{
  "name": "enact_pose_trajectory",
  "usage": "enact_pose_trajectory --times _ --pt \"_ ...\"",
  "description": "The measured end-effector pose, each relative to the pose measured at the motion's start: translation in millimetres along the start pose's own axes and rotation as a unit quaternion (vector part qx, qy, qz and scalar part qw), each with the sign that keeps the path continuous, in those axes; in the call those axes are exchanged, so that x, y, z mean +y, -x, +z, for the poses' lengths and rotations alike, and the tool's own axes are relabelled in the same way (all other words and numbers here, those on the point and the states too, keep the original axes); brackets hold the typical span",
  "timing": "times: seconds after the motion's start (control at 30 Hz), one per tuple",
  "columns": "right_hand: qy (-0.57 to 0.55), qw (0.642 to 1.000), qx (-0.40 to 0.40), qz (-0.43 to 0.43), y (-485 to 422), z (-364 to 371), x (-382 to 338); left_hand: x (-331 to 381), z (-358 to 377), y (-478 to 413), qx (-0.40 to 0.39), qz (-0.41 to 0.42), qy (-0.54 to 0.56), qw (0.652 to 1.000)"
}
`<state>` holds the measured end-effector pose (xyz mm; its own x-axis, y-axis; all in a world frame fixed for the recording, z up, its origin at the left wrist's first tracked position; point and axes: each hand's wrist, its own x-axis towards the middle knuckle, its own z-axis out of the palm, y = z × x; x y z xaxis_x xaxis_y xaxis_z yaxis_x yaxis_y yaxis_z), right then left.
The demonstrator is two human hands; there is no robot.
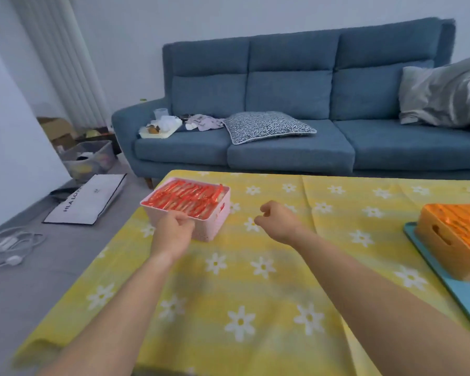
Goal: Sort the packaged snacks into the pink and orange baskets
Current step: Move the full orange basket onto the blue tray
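Observation:
A pink basket (pixel 217 217) stands at the far left of the yellow flowered tablecloth (pixel 228 294), filled with red packaged snacks (pixel 187 198). My left hand (pixel 174 230) is closed on the basket's near rim. My right hand (pixel 278 221) hovers to the right of the basket, fingers curled with nothing in them. An orange basket (pixel 445 248) full of orange packaged snacks (pixel 464 222) sits at the right edge, partly cut off by the frame.
The orange basket rests on a teal tray (pixel 461 289). A blue sofa (pixel 291 147) with a patterned cushion (pixel 266 126), clutter and a grey pillow stands behind the table. On the floor at left lie a white bag (pixel 87 199), cables and storage boxes.

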<state>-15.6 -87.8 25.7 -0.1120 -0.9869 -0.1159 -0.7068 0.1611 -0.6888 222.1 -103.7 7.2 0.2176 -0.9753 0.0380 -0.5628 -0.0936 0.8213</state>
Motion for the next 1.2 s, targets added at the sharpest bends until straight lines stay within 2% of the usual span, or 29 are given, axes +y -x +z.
enact_pose_trajectory --times 0.17,0.27,0.43,0.53,0.6,0.73,0.83,1.03,1.2 --pt "-0.052 0.998 -0.032 0.003 -52 69 -46 -57 -44 -80 0.078 -0.049 0.024 0.995" --pt "-0.09 0.995 -0.018 0.027 -85 99 -55 -77 -52 -130 0.111 -0.082 0.026 0.99" --pt "-0.177 0.981 0.035 0.073 -127 138 -55 -97 -42 -187 0.042 -0.112 0.08 0.99" --pt "-0.219 0.97 0.064 0.079 -136 149 -51 -104 -37 -194 0.053 -0.06 0.058 0.995" --pt "-0.247 0.963 0.075 0.083 -136 149 -50 -108 -36 -191 0.058 -0.057 0.078 0.994" --pt "-0.261 0.957 0.087 0.09 -114 121 -37 -90 -34 -159 0.091 -0.091 0.142 0.982" --pt "-0.287 0.95 0.067 0.099 -81 84 -19 -57 -29 -120 0.064 -0.099 0.171 0.978" --pt "-0.265 0.949 0.133 0.106 11 -18 37 28 9 -19 -0.053 -0.129 0.18 0.974" --pt "-0.267 0.927 0.22 0.147 88 -110 116 99 77 64 -0.152 -0.112 0.175 0.966"
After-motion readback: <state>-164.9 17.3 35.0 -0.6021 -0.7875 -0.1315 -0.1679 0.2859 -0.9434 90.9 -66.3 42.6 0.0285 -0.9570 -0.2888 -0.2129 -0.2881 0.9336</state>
